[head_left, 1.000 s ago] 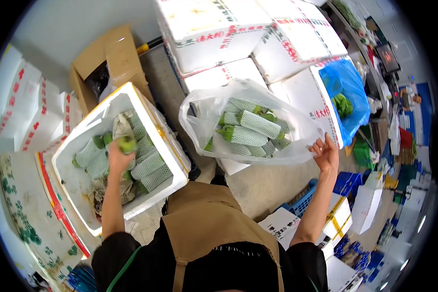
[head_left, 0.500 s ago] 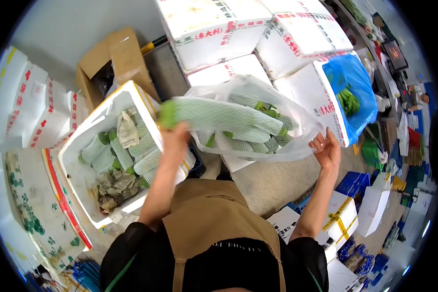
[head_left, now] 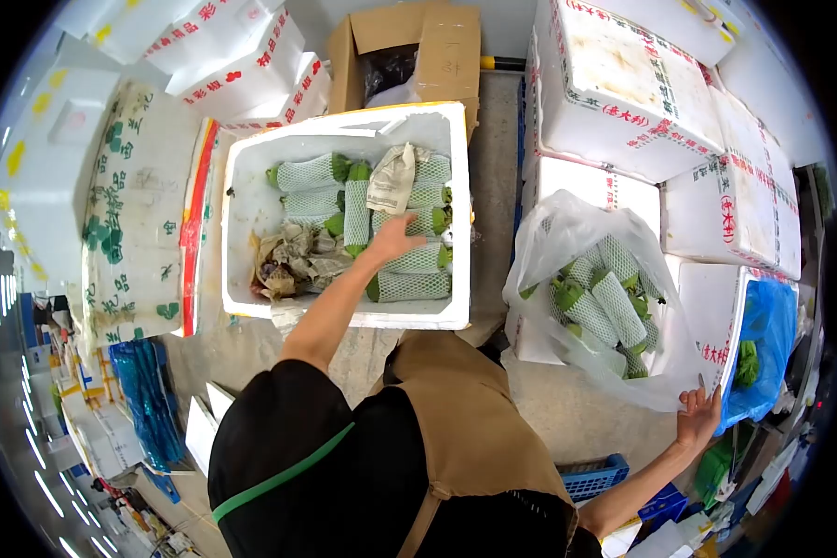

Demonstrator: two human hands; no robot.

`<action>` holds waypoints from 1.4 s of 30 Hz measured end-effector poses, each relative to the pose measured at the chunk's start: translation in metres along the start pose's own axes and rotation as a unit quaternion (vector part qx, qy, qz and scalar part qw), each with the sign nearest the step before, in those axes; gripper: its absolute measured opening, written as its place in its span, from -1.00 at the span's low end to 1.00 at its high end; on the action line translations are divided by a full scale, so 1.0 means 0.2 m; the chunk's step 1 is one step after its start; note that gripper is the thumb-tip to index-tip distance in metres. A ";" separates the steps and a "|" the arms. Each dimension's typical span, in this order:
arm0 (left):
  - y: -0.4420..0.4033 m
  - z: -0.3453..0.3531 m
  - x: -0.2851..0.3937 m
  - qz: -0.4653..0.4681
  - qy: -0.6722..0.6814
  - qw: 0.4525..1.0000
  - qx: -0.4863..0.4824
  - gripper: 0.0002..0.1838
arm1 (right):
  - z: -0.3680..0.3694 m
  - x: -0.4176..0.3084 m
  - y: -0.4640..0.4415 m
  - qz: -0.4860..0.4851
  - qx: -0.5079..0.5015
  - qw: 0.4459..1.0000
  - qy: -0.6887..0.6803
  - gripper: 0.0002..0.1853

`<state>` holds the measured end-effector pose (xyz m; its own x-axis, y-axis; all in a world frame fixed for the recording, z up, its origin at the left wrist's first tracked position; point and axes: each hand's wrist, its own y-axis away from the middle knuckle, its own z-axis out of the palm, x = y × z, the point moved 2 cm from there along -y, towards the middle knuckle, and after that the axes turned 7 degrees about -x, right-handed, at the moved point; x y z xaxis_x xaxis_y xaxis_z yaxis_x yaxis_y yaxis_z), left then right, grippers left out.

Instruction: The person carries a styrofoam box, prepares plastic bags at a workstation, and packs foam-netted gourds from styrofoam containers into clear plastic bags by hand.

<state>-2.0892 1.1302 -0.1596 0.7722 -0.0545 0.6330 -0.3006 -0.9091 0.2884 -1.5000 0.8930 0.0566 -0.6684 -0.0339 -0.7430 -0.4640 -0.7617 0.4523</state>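
Inside a white foam box [head_left: 344, 316], green vegetables in white foam net sleeves [head_left: 312, 173] lie in rows beside crumpled brown paper [head_left: 298, 260]. My left hand [head_left: 395, 239] is over the box's right half, fingers stretched out against a sleeved vegetable [head_left: 420, 221]; the fingertips are partly hard to make out. To the right, a clear plastic bag [head_left: 553, 223] stands open with several more sleeved vegetables [head_left: 617, 307] piled in it. My right hand [head_left: 697, 416] grips the bag's near right rim between thumb and fingers.
Stacked white foam boxes [head_left: 623, 84] rise behind the bag, and more foam boxes [head_left: 242, 56] stand at the left. A cardboard box [head_left: 448, 56] sits behind the produce box. At right is a blue bag [head_left: 763, 344] with greens; a blue crate [head_left: 593, 479] stands low on the floor.
My left hand has let go of a sleeved vegetable at the bag and moved left into the foam box. The view has turned left. My right hand stays on the bag's rim.
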 end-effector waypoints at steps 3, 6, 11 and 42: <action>0.02 0.24 -0.20 0.034 -0.181 0.982 -0.051 -0.15 | 0.05 0.00 0.00 -0.003 0.029 0.999 0.018 -0.72; 0.03 0.25 -0.15 -0.019 -0.163 0.974 -0.159 -0.13 | -0.01 0.00 0.01 0.002 0.025 0.999 0.032 -0.83; 0.08 0.12 -0.01 0.050 -0.232 0.967 -0.094 -0.27 | 0.07 0.04 0.05 -0.043 0.208 0.976 0.053 -0.76; -0.85 0.14 1.71 0.226 -0.054 0.962 -0.146 -0.23 | -0.30 -0.17 0.04 -0.010 0.037 0.999 0.003 -0.78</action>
<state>-1.7585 1.2534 -0.0127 0.5750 -0.4739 0.6670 -0.7513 -0.6285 0.2011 -1.4458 0.8492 0.0567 -0.6561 -0.0232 -0.7543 -0.5186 -0.7123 0.4730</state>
